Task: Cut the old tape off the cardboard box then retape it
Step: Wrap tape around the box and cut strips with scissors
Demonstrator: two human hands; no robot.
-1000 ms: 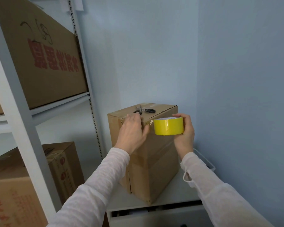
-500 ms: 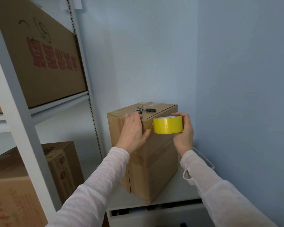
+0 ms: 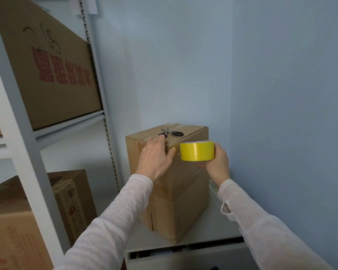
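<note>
Tape roll [image 3: 197, 152] sits in right hand [image 3: 217, 162]; left hand [image 3: 155, 158] presses box [image 3: 183, 201].

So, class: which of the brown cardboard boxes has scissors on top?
The brown cardboard box on the white cabinet, touched by the left hand; black-handled scissors lie on it.

The one head-worn wide-angle camera is looking forward and down onto the cardboard box [image 3: 183, 201], viewing its top and near corner from close by, above and in front. It is taking in the shelving rack [image 3: 21, 133] left of the box and the blue wall [image 3: 174, 65] behind it.
</note>
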